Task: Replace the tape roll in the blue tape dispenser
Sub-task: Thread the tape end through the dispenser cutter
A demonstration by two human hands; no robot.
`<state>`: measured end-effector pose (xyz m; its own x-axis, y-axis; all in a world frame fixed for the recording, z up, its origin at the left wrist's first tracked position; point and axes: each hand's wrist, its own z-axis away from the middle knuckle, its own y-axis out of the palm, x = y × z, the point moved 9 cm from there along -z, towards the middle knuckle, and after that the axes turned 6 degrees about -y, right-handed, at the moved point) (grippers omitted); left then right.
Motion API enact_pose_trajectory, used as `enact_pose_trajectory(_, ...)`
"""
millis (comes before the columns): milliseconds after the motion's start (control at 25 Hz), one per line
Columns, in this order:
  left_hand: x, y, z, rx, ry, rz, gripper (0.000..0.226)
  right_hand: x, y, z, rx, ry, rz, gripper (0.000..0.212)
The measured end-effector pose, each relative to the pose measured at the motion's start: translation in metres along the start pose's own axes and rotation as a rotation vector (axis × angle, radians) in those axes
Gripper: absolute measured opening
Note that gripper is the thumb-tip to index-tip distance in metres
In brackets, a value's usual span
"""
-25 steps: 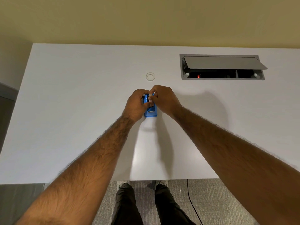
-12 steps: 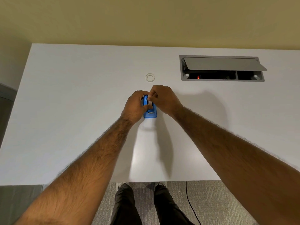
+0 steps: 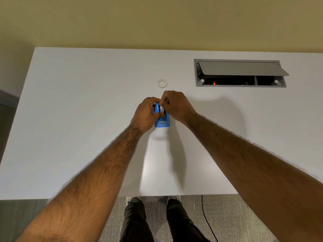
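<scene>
Mid-frame on the white desk (image 3: pixel 70 105) I see the left hand (image 3: pixel 146 114) gripping the blue dispenser (image 3: pixel 162 123), the right hand (image 3: pixel 176 106) pinching its tape roll (image 3: pixel 162 109), beige wall (image 3: pixel 157 21) behind, carpet (image 3: pixel 227 217) below.

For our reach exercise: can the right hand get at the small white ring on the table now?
Probably yes: nothing lies between the right hand and the small white ring, though that hand is busy.

You can read no text, brand, number or sign anywhere in this view. The blue tape dispenser (image 3: pixel 165 125) carries a small pale strip (image 3: pixel 162 121) on its near end, but it is too small for you to tell whether it bears lettering.
</scene>
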<state>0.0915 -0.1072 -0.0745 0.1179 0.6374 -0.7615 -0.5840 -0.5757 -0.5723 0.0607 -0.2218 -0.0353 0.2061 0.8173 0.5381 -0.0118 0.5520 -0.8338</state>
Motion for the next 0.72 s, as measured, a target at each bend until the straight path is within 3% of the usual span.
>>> enact_pose_trajectory(360, 0.0008, 0.0014, -0.0009, 0.012, -0.003, -0.013, 0.043, 0.0033, 0.0028, 0.0001, 0.013, -0.056, 0.091, 0.019)
enact_pose_trajectory(720, 0.0011, 0.0021, -0.0012, 0.002, -0.003, -0.009, 0.041, -0.0002, 0.0024, 0.009, 0.016, -0.077, -0.021, 0.01)
